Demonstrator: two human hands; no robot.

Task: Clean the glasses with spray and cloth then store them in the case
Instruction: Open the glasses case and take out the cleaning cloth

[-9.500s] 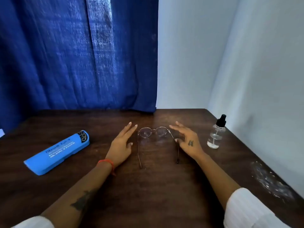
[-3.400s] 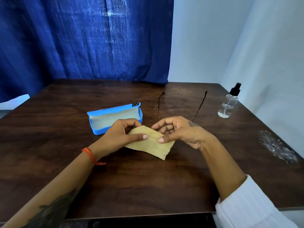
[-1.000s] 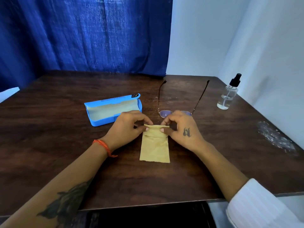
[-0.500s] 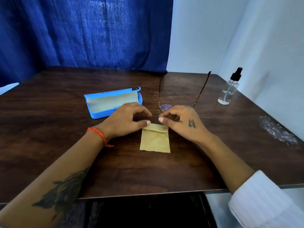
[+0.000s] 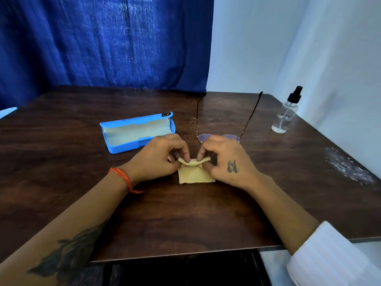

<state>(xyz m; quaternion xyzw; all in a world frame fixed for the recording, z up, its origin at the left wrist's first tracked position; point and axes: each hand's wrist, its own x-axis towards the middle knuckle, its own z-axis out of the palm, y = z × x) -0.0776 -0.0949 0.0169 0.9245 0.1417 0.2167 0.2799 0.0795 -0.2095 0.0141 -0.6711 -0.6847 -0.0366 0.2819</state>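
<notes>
Head view: both hands, left and right, now pinch the cloth folded smaller, glasses beyond them unwiped.

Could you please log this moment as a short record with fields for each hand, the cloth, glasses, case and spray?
left hand: pinching the cloth's far edge
right hand: pinching the same edge
cloth: yellow, folded, lying on the table
glasses: on the table beyond the hands, temples unfolded, pointing away
case: blue, open, nothing in it, left of the glasses
spray bottle: upright, far right
</notes>
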